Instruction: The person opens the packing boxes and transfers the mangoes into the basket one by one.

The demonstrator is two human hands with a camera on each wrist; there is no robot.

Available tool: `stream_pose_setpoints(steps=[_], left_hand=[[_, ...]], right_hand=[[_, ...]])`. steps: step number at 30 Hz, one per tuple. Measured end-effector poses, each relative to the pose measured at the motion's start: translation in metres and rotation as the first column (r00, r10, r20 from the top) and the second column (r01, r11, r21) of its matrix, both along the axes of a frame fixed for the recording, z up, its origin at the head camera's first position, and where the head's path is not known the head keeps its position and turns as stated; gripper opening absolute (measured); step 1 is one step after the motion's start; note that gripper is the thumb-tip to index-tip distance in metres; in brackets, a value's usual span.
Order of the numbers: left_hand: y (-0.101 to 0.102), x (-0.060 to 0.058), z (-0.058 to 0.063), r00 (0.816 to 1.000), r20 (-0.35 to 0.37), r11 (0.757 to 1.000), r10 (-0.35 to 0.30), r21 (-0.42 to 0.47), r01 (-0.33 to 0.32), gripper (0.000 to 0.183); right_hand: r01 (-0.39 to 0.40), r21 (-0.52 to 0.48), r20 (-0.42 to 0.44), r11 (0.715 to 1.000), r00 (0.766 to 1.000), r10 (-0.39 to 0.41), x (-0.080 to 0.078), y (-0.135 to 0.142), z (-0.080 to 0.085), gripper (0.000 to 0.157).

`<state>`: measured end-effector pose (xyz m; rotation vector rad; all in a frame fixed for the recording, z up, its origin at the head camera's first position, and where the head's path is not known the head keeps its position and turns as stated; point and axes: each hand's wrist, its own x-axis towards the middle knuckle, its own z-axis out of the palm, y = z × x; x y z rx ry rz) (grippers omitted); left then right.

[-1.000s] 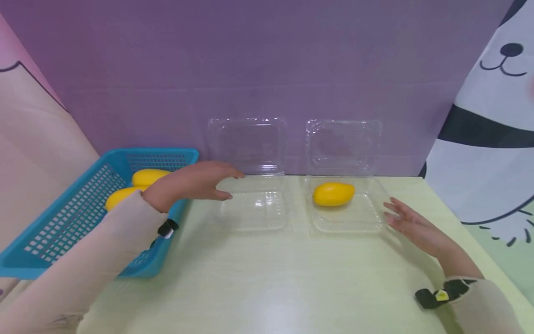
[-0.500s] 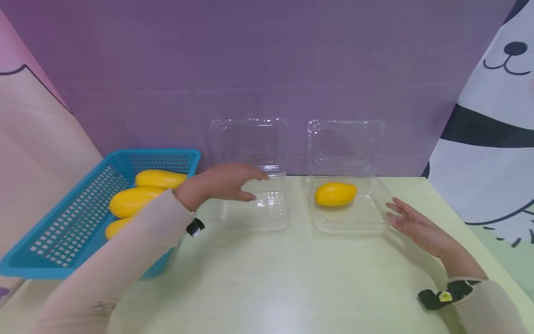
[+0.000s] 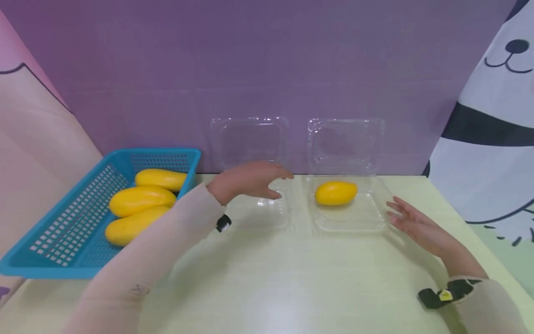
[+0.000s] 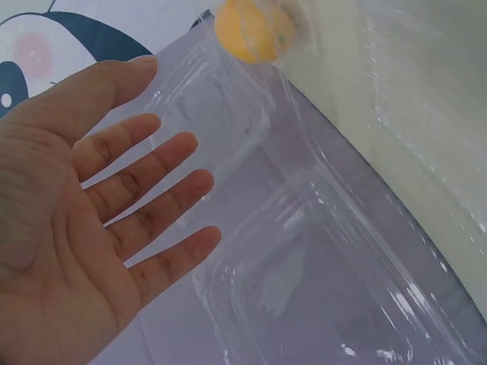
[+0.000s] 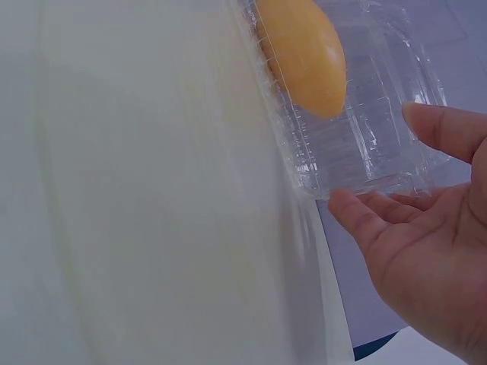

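My left hand is held over the left clear plastic clamshell box, which stands open with its lid upright behind. Nothing lies in its palm; the left wrist view shows the fingers spread and slightly bent. A yellow mango lies in the base of the right clamshell box, also open, lid raised against the wall. At that box's right side is my right hand, fingers loosely extended. Its fingertips are right at the box's edge in the right wrist view, with the mango beyond them.
A blue slotted basket at the left holds three yellow mangoes, partly behind my left sleeve. The pale table meets a purple wall covering right behind the boxes. A panda-print cloth hangs at the right.
My left hand has moved right from beside the basket to over the left box, uncovering the mangoes in the basket. The right hand and the mango in the right box stay put.
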<state>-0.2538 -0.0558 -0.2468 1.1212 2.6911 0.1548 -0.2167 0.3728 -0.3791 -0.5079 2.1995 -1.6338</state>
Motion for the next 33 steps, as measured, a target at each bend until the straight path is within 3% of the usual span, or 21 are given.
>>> stream_pose_setpoints(steps=[6,17,27,33], left_hand=[[0.020,-0.005,-0.003,1.000,0.007,1.000,0.015,-0.008,-0.015,0.058],[0.060,-0.004,-0.008,0.999,0.035,0.997,-0.011,0.074,0.009,0.060],[0.090,-0.008,-0.017,0.999,-0.030,0.997,-0.033,0.072,0.035,0.058],[0.104,-0.016,-0.025,1.000,-0.006,0.997,-0.023,0.073,0.024,0.059]], right_hand=[[-0.003,-0.005,-0.004,1.000,1.000,0.003,0.000,0.000,0.000,0.072],[-0.017,-0.025,-0.021,1.000,1.000,0.017,-0.002,0.001,-0.003,0.071],[-0.029,-0.057,-0.006,0.998,1.000,0.029,-0.003,0.002,-0.004,0.071],[-0.025,-0.043,-0.012,0.999,1.000,0.025,-0.004,0.003,-0.007,0.070]])
